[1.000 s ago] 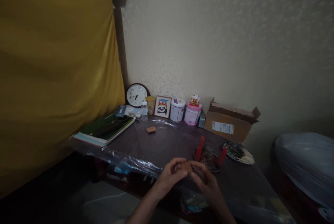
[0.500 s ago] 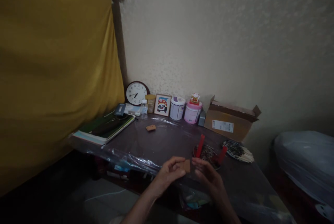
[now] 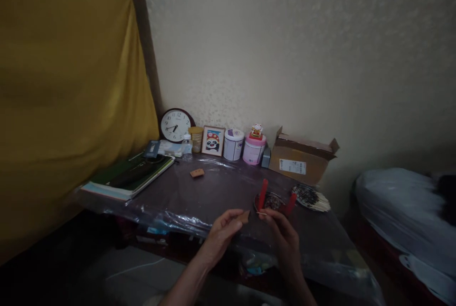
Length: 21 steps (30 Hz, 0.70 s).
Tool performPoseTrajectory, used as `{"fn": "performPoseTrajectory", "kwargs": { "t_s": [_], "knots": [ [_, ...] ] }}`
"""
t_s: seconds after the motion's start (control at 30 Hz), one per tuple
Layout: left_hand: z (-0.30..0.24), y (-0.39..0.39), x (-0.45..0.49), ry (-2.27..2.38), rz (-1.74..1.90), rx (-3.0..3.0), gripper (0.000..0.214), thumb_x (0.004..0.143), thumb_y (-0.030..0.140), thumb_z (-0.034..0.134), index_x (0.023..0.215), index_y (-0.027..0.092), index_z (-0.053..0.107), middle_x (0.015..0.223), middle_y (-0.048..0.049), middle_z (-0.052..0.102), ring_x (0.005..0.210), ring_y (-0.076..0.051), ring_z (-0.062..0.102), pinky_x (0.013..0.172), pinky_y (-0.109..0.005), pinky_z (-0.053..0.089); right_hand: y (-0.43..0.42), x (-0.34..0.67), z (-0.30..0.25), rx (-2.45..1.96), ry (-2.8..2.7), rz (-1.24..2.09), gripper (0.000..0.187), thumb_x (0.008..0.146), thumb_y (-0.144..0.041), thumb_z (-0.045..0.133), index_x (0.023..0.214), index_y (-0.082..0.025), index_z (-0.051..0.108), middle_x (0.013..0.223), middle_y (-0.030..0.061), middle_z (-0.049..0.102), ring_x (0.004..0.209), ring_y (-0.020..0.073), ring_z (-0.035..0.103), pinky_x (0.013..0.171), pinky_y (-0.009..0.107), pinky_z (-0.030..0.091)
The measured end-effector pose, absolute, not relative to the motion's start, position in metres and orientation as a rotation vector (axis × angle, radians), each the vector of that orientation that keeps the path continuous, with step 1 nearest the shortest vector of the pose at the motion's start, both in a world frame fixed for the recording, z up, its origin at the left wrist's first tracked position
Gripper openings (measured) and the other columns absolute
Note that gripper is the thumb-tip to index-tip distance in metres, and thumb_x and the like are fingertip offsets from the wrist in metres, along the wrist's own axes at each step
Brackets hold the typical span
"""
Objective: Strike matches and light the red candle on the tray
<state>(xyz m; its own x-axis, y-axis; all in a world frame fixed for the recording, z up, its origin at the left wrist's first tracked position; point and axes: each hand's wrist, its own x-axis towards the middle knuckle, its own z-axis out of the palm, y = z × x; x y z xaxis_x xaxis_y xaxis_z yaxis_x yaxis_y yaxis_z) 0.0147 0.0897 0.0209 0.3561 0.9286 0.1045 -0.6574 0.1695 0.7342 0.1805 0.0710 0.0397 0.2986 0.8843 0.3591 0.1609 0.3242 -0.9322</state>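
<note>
In the head view, my left hand point(image 3: 223, 232) pinches a small flat brown piece of card point(image 3: 244, 217) between thumb and fingers. Just to its right, my right hand point(image 3: 283, 230) grips a thin pale matchstick point(image 3: 262, 214) that points left toward the card, with a small gap between. Behind my right hand lies a round dish point(image 3: 273, 200) of dark bits. A red candle point(image 3: 262, 193) stands upright at its left, and a second red candle point(image 3: 291, 204) leans at its right. A plate of matchsticks point(image 3: 322, 202) with dark heads sits farther right.
Another brown piece point(image 3: 197, 173) lies on the plastic-covered table point(image 3: 221, 192). Green-covered books point(image 3: 142, 173) are at left. Along the wall stand a clock point(image 3: 175, 125), a framed panda picture point(image 3: 213, 140), a white tin point(image 3: 233, 145), a pink tin point(image 3: 254, 150) and a cardboard box point(image 3: 302, 156).
My view has turned slightly right, so the scene sits farther left. The card has tilted in my left hand. The matchstick now shows clearly in my right fingers.
</note>
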Motion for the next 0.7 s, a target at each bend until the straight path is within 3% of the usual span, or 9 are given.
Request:
{"fn": "performPoseTrajectory", "kwargs": {
  "t_s": [0.17,0.4,0.7],
  "knots": [
    [0.02,0.092,0.026,0.431,1.236,0.725,0.02,0.071,0.02,0.068,0.091,0.018,0.065,0.089,-0.0047,0.072,0.084,-0.016,0.063,0.081,-0.027,0.041,0.069,0.173,0.035,-1.178,-1.219,0.5,0.02,0.079,-0.036,0.06,0.089,-0.021,0.068,0.089,0.0051,0.072,0.082,0.0216,0.067,0.079,0.034,0.053],
    [0.024,0.088,0.042,0.456,1.257,0.678,0.016,0.069,0.022,0.071,0.084,0.018,0.066,0.089,-0.0044,0.073,0.087,-0.016,0.063,0.084,-0.027,0.041,0.066,0.177,0.037,-1.202,-1.432,0.352,0.016,0.084,-0.03,0.054,0.09,-0.025,0.068,0.095,0.0019,0.071,0.092,0.0186,0.065,0.086,0.031,0.049],
    [0.038,0.081,0.049,0.558,1.326,0.704,0.016,0.067,0.025,0.072,0.08,0.018,0.067,0.085,-0.0036,0.073,0.083,-0.015,0.063,0.081,-0.026,0.043,0.047,0.185,0.063,-1.1,-1.462,0.004,0.019,0.086,-0.022,0.05,0.093,-0.025,0.067,0.094,0.0039,0.071,0.09,0.0194,0.065,0.085,0.033,0.049]
  ]
}}
